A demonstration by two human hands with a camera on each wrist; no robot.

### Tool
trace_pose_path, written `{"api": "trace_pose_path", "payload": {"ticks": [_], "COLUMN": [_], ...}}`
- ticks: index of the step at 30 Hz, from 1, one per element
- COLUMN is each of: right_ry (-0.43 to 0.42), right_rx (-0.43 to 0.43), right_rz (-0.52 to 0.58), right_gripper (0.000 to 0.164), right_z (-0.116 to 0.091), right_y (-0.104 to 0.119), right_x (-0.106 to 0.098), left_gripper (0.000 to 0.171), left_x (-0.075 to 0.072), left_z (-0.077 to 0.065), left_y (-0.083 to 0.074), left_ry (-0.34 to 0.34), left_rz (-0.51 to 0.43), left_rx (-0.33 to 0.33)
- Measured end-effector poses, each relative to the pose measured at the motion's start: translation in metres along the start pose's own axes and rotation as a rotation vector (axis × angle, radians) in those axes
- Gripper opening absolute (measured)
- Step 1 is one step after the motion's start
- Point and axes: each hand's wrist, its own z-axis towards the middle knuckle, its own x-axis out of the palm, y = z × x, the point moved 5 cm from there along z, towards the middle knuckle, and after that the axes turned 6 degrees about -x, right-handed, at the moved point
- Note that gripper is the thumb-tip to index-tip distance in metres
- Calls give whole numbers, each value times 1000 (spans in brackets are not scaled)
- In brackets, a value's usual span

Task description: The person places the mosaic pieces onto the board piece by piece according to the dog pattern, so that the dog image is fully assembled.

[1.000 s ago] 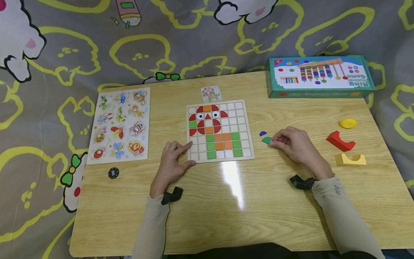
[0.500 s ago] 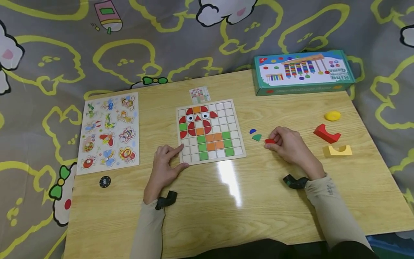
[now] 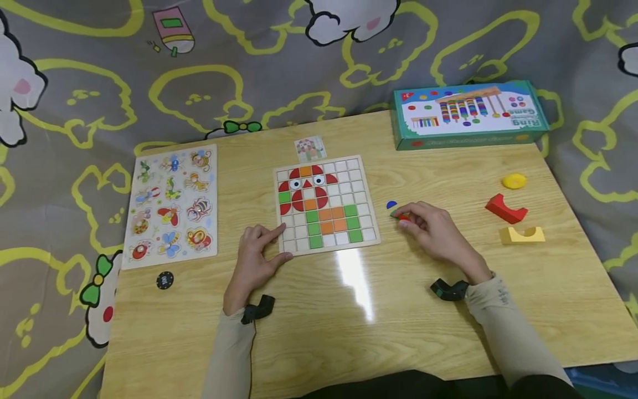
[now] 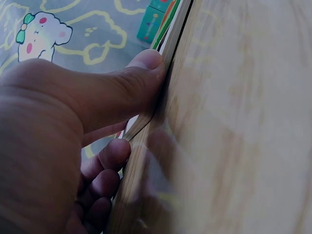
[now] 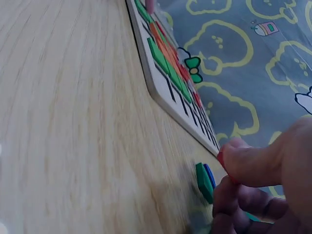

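In the head view my left hand (image 3: 254,260) rests at the lower left corner of a wooden grid board (image 3: 368,221), index finger on its left edge and thumb on its lower edge. The left wrist view shows that thumb (image 4: 117,92) against the board's rim. Right of the board, my right hand (image 3: 436,230) pinches a small red piece (image 5: 221,158) between thumb and fingers. Close to those fingertips a green piece (image 5: 204,183) lies on the table, partly hidden in the head view. Just beyond it is a blue half-round piece (image 3: 391,204). Red, orange and green pieces and two eye tiles fill some cells.
A picture card (image 3: 310,148) lies behind the board. An insect puzzle (image 3: 174,208) and black chip (image 3: 165,280) are on the left. At right sit a yellow oval (image 3: 514,180), a red arch block (image 3: 506,208) and a yellow one (image 3: 522,235); a game box (image 3: 471,116) stands behind.
My right hand was at the green piece one second ago, then held the red piece apart from it. Now it has moved left with the red piece, beside the green one. My left hand stays put.
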Motion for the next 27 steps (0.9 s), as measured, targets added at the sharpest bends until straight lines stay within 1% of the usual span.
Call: {"api": "trace_pose_path", "payload": {"ticks": [2, 6, 8, 10, 14, 18, 21, 24, 27], "right_ry": [-19, -98, -132, -146, -106, -62, -64, -67, -61], "right_rx": [30, 62, 65, 80, 122, 134, 156, 205, 236], "right_rz": [24, 77, 117, 172, 281, 323, 344, 380, 416], "right_gripper": [15, 12, 15, 18, 24, 25, 25, 25, 30], "right_z": [1, 6, 10, 15, 28, 44, 55, 65, 75], "right_y": [0, -2, -2, -3, -2, 3, 8, 10, 11], "right_x": [-2, -6, -6, -5, 1, 8, 11, 14, 20], "left_gripper": [65, 64, 64, 64, 65, 64, 64, 64, 65], "left_x": [2, 5, 5, 5, 4, 4, 3, 1, 0], "left_z": [1, 3, 4, 3, 3, 3, 3, 3, 3], "left_y": [0, 0, 1, 2, 4, 4, 4, 4, 4], "left_ry": [6, 23, 22, 18, 14, 9, 4, -1, -7], "left_rz": [0, 11, 13, 16, 28, 35, 35, 32, 38], "left_rx": [-4, -15, -21, -24, -22, -10, 0, 6, 12]}}
